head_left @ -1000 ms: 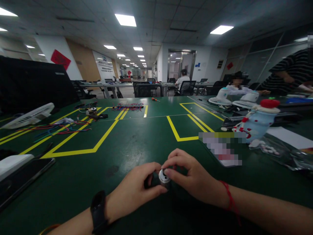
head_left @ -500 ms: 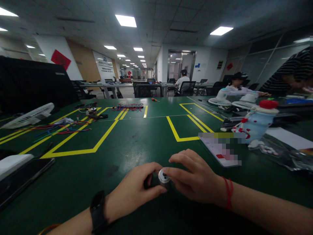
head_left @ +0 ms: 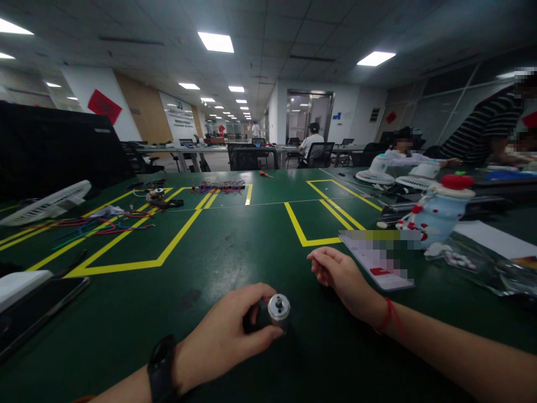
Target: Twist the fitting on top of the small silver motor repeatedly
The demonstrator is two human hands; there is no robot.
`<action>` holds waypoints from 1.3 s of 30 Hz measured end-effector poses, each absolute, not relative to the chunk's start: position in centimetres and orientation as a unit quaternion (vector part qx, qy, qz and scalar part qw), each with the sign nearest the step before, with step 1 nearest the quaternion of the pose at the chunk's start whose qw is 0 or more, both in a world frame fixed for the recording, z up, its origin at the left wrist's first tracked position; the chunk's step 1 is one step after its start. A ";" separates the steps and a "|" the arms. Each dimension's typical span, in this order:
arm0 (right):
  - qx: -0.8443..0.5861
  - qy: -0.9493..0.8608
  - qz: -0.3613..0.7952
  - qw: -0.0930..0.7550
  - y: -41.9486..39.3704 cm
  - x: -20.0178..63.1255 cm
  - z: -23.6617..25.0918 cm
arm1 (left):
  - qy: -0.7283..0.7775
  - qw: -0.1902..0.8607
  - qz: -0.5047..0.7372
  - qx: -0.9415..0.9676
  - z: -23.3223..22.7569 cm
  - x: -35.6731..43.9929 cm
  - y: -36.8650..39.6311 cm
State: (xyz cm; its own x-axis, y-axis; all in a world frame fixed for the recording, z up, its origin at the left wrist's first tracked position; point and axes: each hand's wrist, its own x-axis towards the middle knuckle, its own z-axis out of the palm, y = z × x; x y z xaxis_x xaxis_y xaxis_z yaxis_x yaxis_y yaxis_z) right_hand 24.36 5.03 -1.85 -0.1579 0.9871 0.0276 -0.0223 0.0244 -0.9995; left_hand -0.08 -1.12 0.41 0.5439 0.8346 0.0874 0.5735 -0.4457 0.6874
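Observation:
My left hand (head_left: pixel 229 336) grips a small cylindrical motor (head_left: pixel 277 309) with a silver end cap and a dark body, held just above the green table (head_left: pixel 218 246) near its front edge. A black watch sits on that wrist. My right hand (head_left: pixel 342 274) hovers open to the right of the motor, apart from it, fingers loosely curled and holding nothing. A red string is tied around its wrist. A blurred card (head_left: pixel 380 260) lies just beyond the right hand.
Yellow tape lines (head_left: pixel 176 235) mark boxes on the table. Coloured wires (head_left: pixel 96 226) and a white fan grille (head_left: pixel 46 204) lie at the left, a phone (head_left: pixel 37 308) at front left. A snowman-like bottle (head_left: pixel 440 210), plastic bags and fans sit right. Other people work at the far right.
My right hand let go of the motor's silver end and moved up and to the right, opening. The left hand kept its hold on the motor.

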 end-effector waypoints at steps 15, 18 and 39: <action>-0.344 -0.786 0.350 0.375 1.1 21.8 1.2 | 0.423 0.301 0.212 0.828 0.5 0.0 -1.0; -0.320 -0.813 0.314 0.371 0.1 20.9 1.7 | 0.418 0.297 0.214 0.831 0.3 0.1 -1.0; -0.344 -0.871 0.294 0.191 1.7 24.7 1.0 | 0.423 0.311 0.217 0.823 0.4 -0.1 -1.1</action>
